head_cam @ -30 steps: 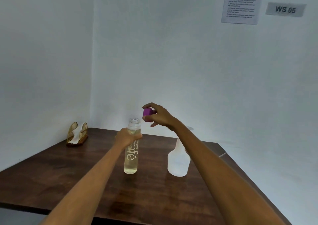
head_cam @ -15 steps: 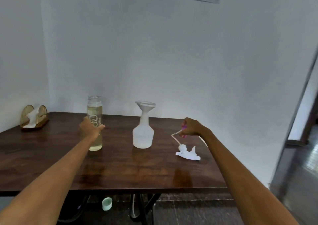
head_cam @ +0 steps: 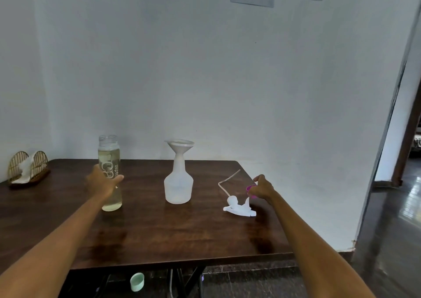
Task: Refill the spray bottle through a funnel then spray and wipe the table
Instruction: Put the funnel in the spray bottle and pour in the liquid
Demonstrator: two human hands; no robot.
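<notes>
Left hand wraps the lower middle of the clear refill bottle, fingers curled round it; the bottle stands uncapped on the table, left of centre. It is nearly full of pale liquid, so probably heavy for its width, rigid and smooth-walled, possibly slick. A mid-body grip looks right; tipping it will shift the weight toward the mouth.

Right hand is low over the right side of the table with the purple cap pinched in its fingers. Whether the cap already touches the wood I cannot tell.

The spray bottle stands mid-table, well apart from both hands, with the white funnel seated in its neck. The bottle is translucent, appears empty, so is likely light and easy to tip; the loose funnel makes it top-heavy. Steadying it at the shoulder while pouring seems wise.

The trigger sprayer head lies on its side just near of the right hand, its thin dip tube curving up. Light, awkward; take it by the collar.

Count: refill bottle one, spray bottle one, funnel one, sprayer head one, purple cap one. Napkin holder, one, far left, holding white tissue. One pale green cap lies on the floor under the table.
</notes>
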